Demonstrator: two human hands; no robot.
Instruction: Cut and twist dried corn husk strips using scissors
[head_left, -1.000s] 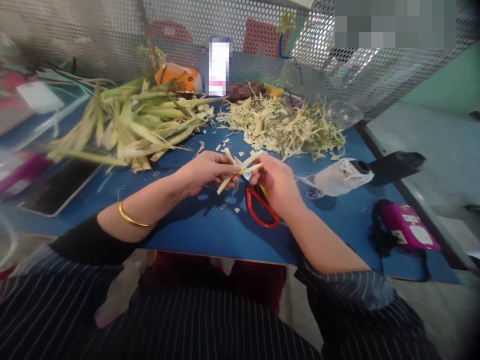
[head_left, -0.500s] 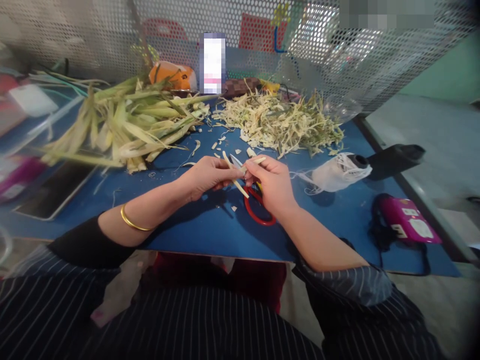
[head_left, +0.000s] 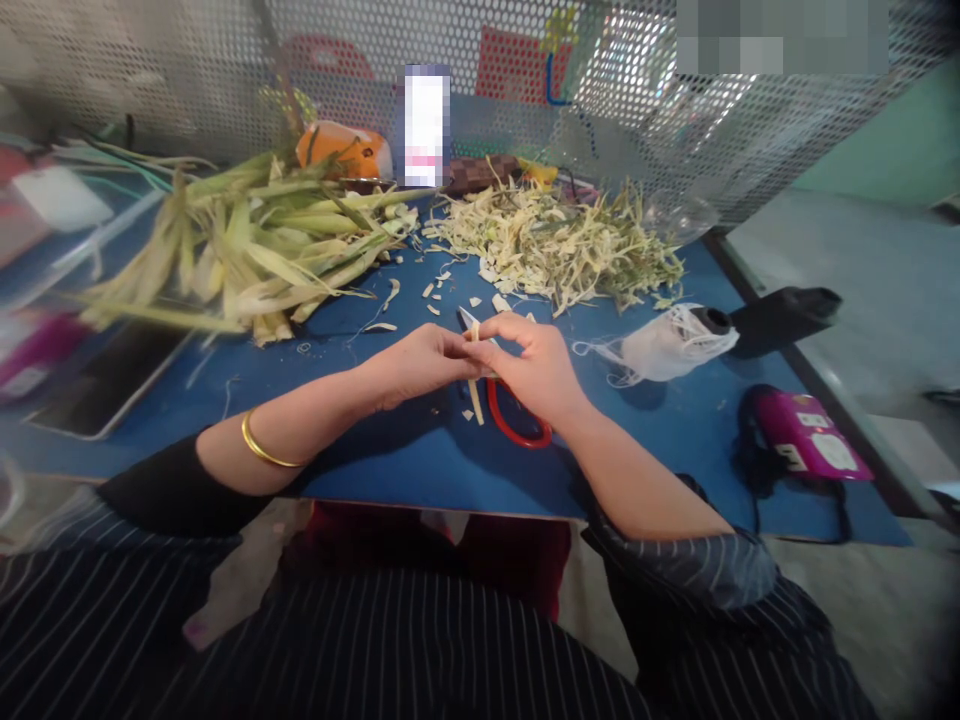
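Note:
Above the blue table, my left hand [head_left: 431,362] pinches a pale, husk-like plant strip [head_left: 475,400] whose lower end hangs below the fingers. The fingertips of my right hand [head_left: 536,365] meet the left ones and pinch at the strip's upper part; their exact hold is partly hidden. Under my right hand lie red-handled scissors [head_left: 517,432], with a bit of blade showing beyond the fingers. Small pale scraps [head_left: 431,291] are scattered just past my hands.
Long green-yellow husks [head_left: 262,240] are heaped at back left, shredded pale pieces [head_left: 562,240] at back right. A white thread spool [head_left: 660,345] and a purple box-shaped device [head_left: 814,435] sit on the right. A phone [head_left: 426,125] stands against the perforated metal screen [head_left: 480,30].
My hands have come together, fingertips touching. The strip has turned from slanted to nearly upright, its lower end now pointing down. The scissors stay in place.

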